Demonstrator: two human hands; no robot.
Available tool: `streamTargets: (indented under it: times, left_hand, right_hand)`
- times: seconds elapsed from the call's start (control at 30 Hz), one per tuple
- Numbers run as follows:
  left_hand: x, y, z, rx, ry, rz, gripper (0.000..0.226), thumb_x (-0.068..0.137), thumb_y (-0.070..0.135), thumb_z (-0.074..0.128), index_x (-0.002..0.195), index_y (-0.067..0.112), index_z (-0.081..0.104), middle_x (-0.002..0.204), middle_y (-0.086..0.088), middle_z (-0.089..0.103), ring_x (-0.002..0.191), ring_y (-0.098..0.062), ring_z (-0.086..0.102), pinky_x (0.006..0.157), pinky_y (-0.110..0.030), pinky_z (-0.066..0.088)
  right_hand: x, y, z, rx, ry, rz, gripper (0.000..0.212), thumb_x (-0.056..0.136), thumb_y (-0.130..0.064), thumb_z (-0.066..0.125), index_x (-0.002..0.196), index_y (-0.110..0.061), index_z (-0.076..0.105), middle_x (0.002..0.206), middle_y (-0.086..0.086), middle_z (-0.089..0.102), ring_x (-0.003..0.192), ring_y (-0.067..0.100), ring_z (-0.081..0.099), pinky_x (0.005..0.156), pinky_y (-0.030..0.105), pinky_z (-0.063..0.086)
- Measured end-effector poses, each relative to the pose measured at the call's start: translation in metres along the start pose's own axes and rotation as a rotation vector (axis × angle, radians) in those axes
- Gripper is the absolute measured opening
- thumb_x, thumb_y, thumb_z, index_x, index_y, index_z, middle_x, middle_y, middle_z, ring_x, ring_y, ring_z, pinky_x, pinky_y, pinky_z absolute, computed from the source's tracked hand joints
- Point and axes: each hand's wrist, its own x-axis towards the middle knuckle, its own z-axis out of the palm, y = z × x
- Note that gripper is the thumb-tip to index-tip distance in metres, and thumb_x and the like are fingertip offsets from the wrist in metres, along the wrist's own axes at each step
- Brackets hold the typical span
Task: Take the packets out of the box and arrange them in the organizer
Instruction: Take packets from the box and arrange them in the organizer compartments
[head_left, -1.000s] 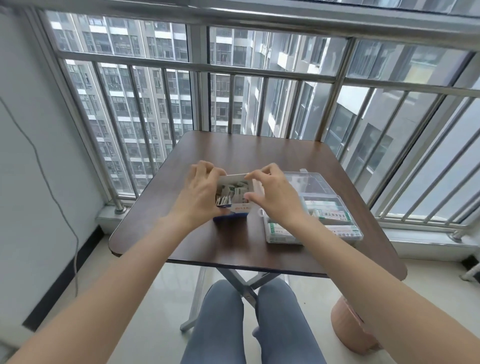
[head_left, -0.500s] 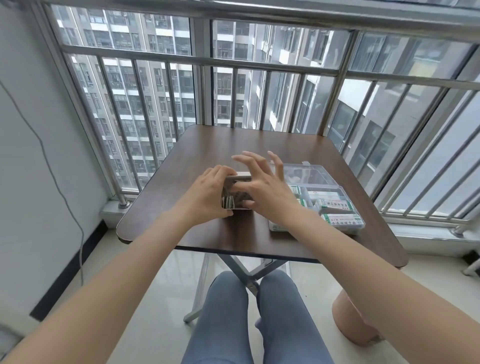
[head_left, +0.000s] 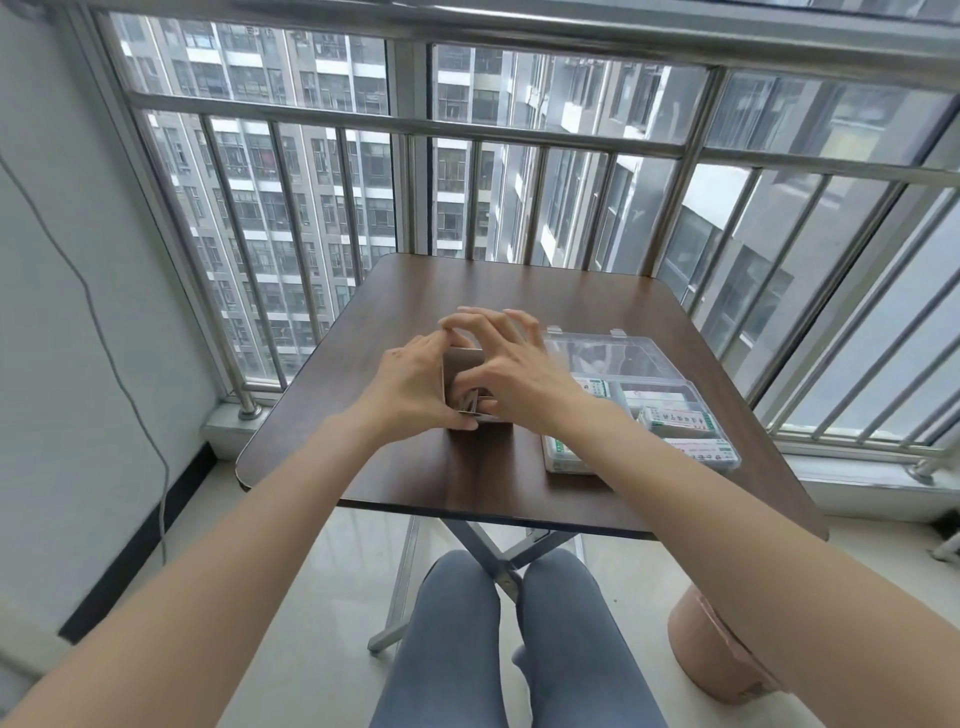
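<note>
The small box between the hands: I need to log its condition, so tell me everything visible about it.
The small box looks like thin cardboard, pale on its inner wall, and stands open-topped on the brown table, left of the clear plastic organizer. Packets lean inside it. The left hand grips its left side, thumb along the near edge; the right hand reaches over its top with fingers spread, hiding most of it. Any printing is out of sight.
</note>
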Motion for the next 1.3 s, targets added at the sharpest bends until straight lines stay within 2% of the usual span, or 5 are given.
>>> streamTargets:
  times: [0.23, 0.4, 0.8, 1.13, 1.3]
  left_hand:
    - [-0.002, 0.004, -0.003, -0.004, 0.006, 0.012, 0.080, 0.053, 0.033, 0.088, 0.121, 0.017, 0.048, 0.115, 0.010, 0.058, 0.108, -0.017, 0.050, 0.086, -0.033, 0.036]
    - [-0.003, 0.007, -0.004, -0.012, -0.006, 0.004, 0.065, 0.058, 0.027, 0.085, 0.112, 0.020, 0.050, 0.101, 0.014, 0.052, 0.104, -0.015, 0.048, 0.079, -0.029, 0.028]
    - [0.004, 0.008, -0.005, 0.117, -0.024, -0.002, 0.073, 0.062, 0.035, 0.082, 0.124, 0.025, 0.047, 0.115, 0.008, 0.046, 0.115, -0.016, 0.039, 0.084, -0.028, 0.024]
    - [0.006, 0.008, -0.005, 0.248, 0.080, -0.055, 0.083, 0.064, 0.041, 0.079, 0.134, 0.025, 0.038, 0.127, 0.001, 0.048, 0.121, -0.020, 0.039, 0.100, -0.034, 0.024]
    - [0.019, 0.010, -0.008, 0.353, -0.021, -0.097, 0.096, 0.067, 0.050, 0.072, 0.146, 0.027, 0.022, 0.150, 0.005, 0.031, 0.144, -0.017, 0.005, 0.109, -0.061, -0.013]
  right_hand:
    - [0.000, 0.000, 0.005, -0.035, -0.015, 0.033, 0.015, 0.062, -0.027, 0.081, 0.067, -0.032, 0.068, 0.134, 0.008, 0.045, 0.128, 0.021, 0.025, 0.102, 0.046, 0.016]
    - [-0.008, -0.002, 0.000, 0.173, 0.141, 0.279, 0.007, 0.074, -0.021, 0.074, 0.081, -0.023, 0.071, 0.139, 0.007, 0.040, 0.130, 0.029, 0.030, 0.097, 0.039, 0.018]
    - [-0.010, 0.011, -0.017, 0.632, 0.349, 0.567, 0.006, 0.086, -0.013, 0.064, 0.084, -0.008, 0.064, 0.080, -0.001, 0.064, 0.072, 0.010, 0.054, 0.057, 0.006, 0.036]
    - [-0.008, 0.029, -0.031, 0.970, 0.540, 0.765, 0.013, 0.089, -0.012, 0.063, 0.079, -0.014, 0.055, 0.079, 0.004, 0.066, 0.072, 0.010, 0.059, 0.052, 0.018, 0.045]
    - [-0.015, 0.030, -0.038, 1.134, 0.577, 0.833, 0.015, 0.090, -0.010, 0.062, 0.078, -0.015, 0.054, 0.077, 0.001, 0.064, 0.074, 0.010, 0.060, 0.052, 0.015, 0.048]
